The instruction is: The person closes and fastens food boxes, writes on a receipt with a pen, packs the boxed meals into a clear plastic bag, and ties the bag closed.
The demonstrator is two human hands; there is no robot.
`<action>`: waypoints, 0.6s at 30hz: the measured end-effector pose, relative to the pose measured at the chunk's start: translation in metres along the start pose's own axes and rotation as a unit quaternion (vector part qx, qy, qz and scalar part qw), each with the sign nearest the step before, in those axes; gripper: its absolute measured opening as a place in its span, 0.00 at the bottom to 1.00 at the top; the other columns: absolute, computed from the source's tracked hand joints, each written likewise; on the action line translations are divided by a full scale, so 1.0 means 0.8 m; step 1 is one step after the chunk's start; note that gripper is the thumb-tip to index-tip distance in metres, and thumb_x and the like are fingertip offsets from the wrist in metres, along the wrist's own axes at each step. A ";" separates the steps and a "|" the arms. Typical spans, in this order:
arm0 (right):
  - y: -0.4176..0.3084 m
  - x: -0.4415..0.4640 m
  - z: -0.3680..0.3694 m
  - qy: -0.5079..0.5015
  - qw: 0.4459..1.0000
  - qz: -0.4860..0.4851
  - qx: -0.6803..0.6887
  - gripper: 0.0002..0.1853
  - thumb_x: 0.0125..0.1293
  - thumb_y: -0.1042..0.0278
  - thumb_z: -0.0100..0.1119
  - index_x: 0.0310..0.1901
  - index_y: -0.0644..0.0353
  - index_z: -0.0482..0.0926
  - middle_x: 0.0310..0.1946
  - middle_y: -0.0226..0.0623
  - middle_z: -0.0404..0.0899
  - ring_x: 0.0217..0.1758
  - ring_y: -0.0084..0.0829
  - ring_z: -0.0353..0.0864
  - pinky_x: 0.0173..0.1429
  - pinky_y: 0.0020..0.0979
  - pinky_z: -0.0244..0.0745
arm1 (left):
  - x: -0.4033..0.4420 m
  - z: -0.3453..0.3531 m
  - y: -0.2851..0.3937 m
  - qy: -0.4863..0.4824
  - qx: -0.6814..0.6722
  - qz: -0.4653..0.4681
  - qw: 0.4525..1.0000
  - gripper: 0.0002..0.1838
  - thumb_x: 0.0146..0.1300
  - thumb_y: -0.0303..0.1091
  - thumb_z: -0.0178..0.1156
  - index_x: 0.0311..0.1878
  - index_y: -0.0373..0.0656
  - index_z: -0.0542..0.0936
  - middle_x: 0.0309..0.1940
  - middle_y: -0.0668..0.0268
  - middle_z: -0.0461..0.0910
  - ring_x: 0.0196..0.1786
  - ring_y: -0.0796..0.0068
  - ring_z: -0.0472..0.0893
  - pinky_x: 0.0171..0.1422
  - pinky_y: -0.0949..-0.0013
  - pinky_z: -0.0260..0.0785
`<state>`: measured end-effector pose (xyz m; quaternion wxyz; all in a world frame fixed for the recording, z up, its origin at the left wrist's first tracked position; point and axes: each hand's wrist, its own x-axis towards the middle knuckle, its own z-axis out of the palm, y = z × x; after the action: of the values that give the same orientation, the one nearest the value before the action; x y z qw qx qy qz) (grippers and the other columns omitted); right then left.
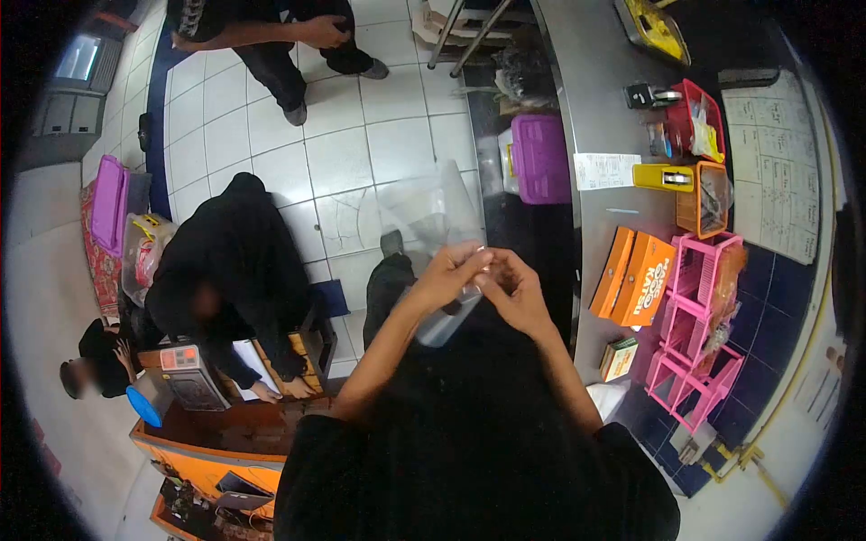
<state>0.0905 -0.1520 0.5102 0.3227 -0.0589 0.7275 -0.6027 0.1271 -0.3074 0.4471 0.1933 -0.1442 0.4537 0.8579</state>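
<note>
A clear bag (444, 209) is sitting between the left hand (451, 278) and the right hand (516, 293), before the person's body. On the right a desk (600, 113) is running forward, carrying a paper slip (604, 171) left of a tape dispenser (661, 177). Nearer, cartons (648, 281) are standing left of tiered baskets (683, 323). A co-worker (233, 243) is leaning at the left.

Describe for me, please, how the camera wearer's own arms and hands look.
The wearer has on a black top with loose short sleeves, on which no markings show. Both forearms are bare, and no watch or band shows at the wrists. The left grip and the right grip are bare hands, without gloves.
</note>
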 end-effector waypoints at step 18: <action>0.027 0.012 0.005 0.012 0.997 0.048 -0.051 0.06 0.65 0.75 0.69 0.41 0.67 0.82 0.33 0.31 0.86 0.39 0.15 0.83 0.45 0.21 0.79 | -0.017 -0.013 -0.024 0.123 0.130 0.111 0.978 0.19 0.75 0.38 0.58 0.27 0.39 0.76 0.21 0.77 0.73 0.25 0.90 0.69 0.28 0.77 0.62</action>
<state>0.0916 -0.1539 0.4868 0.3388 -0.0333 0.7633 -0.5491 0.1485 -0.3088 0.4334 0.0564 -0.1711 0.5947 0.7835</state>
